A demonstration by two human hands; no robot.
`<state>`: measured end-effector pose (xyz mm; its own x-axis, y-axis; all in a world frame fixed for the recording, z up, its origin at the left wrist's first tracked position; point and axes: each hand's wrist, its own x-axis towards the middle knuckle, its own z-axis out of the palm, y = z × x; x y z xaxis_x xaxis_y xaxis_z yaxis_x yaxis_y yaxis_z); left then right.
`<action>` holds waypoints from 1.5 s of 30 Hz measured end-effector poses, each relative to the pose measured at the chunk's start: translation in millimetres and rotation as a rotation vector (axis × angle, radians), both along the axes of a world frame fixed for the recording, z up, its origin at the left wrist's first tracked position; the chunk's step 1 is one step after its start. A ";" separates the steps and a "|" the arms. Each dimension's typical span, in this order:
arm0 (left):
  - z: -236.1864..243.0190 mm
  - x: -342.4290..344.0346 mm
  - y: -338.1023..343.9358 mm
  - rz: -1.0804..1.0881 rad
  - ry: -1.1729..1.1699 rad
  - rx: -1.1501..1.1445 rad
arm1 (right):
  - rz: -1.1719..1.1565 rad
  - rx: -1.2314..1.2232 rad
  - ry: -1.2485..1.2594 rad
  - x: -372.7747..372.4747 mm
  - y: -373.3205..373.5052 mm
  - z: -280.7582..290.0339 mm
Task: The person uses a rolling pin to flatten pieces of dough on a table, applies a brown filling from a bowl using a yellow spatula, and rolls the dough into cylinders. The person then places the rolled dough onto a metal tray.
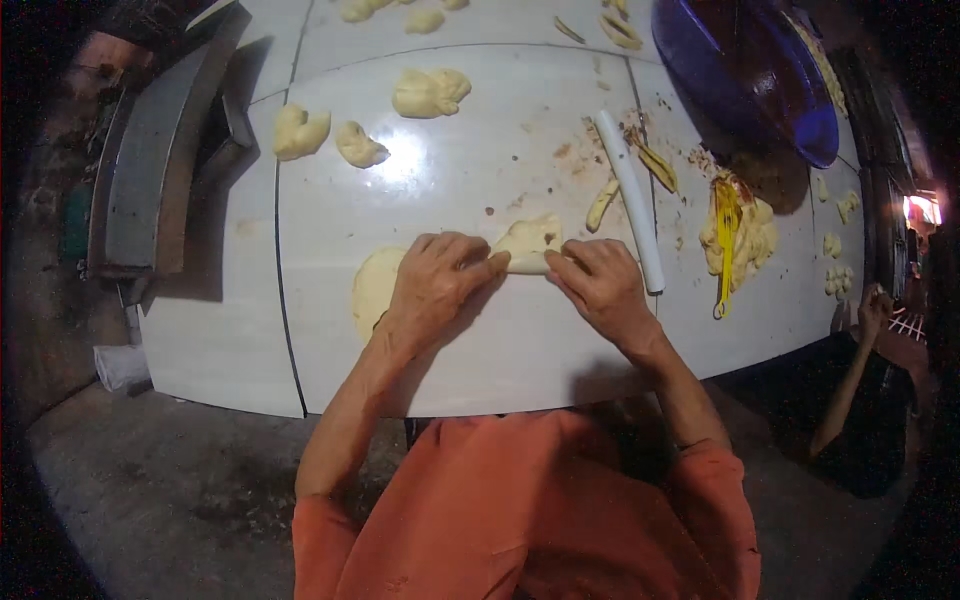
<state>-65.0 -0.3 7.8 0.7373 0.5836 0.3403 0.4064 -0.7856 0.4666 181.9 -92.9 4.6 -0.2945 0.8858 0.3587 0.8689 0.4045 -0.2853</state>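
Note:
Between my hands a flattened piece of pale dough (530,238) lies on the white table, its near edge rolled into a thick fold. The fingers of my left hand (437,282) are closed on the left end of that fold. At its right end, my right hand (608,292) pinches the dough with thumb and fingers. Dark specks show on the dough's upper face. Partly hidden under my left hand is a flat round of dough (374,285). A white rolling pin (632,205) lies beyond my right hand, touched by neither hand.
Several dough lumps (428,93) sit farther back. To the right are a yellow utensil (727,245) on a soft pale mass (755,240), and a purple basin (815,125). Metal trays (150,160) stand left. Another person's arm (850,390) shows at far right.

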 end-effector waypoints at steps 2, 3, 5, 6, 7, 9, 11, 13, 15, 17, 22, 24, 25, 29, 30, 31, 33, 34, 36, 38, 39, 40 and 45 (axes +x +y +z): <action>1.9 2.7 1.8 0.035 0.004 0.005 | -0.050 -0.055 0.000 -0.7 5.4 2.8; 8.0 6.9 1.1 0.099 -0.030 0.003 | -0.081 -0.050 0.018 -1.9 8.0 5.5; 10.0 8.4 -3.9 0.142 -0.078 0.009 | -0.102 -0.019 0.072 -1.9 6.2 6.8; 17.8 9.3 -8.0 0.118 -0.083 0.036 | -0.103 -0.018 0.074 -0.9 3.7 3.2; 10.0 9.0 -8.6 0.072 -0.066 0.072 | -0.042 0.024 0.030 1.2 0.3 -3.7; 2.1 11.0 -5.9 0.022 -0.051 0.106 | -0.025 0.028 -0.013 2.1 3.3 -4.8; 4.6 15.6 -1.3 0.180 0.040 0.048 | -0.096 0.028 -0.031 0.9 15.5 -1.3; 8.5 17.6 -4.8 0.206 -0.013 0.007 | -0.182 0.026 -0.013 -1.5 22.1 5.7; 9.3 18.0 -6.1 0.181 -0.047 0.009 | -0.106 0.036 -0.002 0.6 12.9 10.8; 5.7 19.9 -6.7 0.100 0.000 0.026 | -0.052 0.052 -0.068 1.8 9.7 3.9; 8.6 31.8 6.3 0.207 0.009 -0.022 | -0.228 0.030 -0.047 0.4 27.6 -1.9; 9.3 31.4 6.7 0.197 -0.027 -0.059 | -0.160 0.004 -0.007 -2.2 19.5 6.9; 8.6 30.9 6.6 0.177 0.002 -0.050 | -0.098 0.064 -0.040 -1.7 16.7 2.2; 9.5 37.1 11.5 0.180 0.058 -0.043 | -0.244 -0.094 -0.096 -2.5 31.9 0.7; 10.3 38.9 16.2 0.231 0.060 -0.049 | -0.244 -0.090 -0.094 -3.6 33.6 0.9; 5.0 37.9 19.7 0.243 0.007 -0.026 | -0.255 -0.066 -0.058 -4.1 34.9 1.0; 9.0 33.3 17.6 0.187 0.004 -0.081 | -0.271 -0.040 -0.022 -2.6 34.2 -0.1; 10.8 33.3 16.2 0.133 0.001 -0.140 | -0.227 -0.026 -0.048 -0.6 31.4 -2.0; 11.3 40.6 16.5 0.120 0.023 -0.098 | -0.145 -0.001 -0.105 3.9 25.8 -1.4; 11.9 44.4 22.1 0.158 -0.011 -0.115 | -0.176 -0.011 -0.035 4.0 37.9 2.7; 15.3 48.5 25.8 0.164 -0.041 -0.135 | -0.145 -0.099 0.055 8.0 44.5 3.4; 20.8 50.9 25.9 0.150 -0.052 -0.135 | -0.114 -0.186 0.146 11.0 48.0 5.9; 40.3 20.8 -7.8 -0.008 0.171 -0.181 | -0.008 -0.246 0.213 16.2 -0.5 36.7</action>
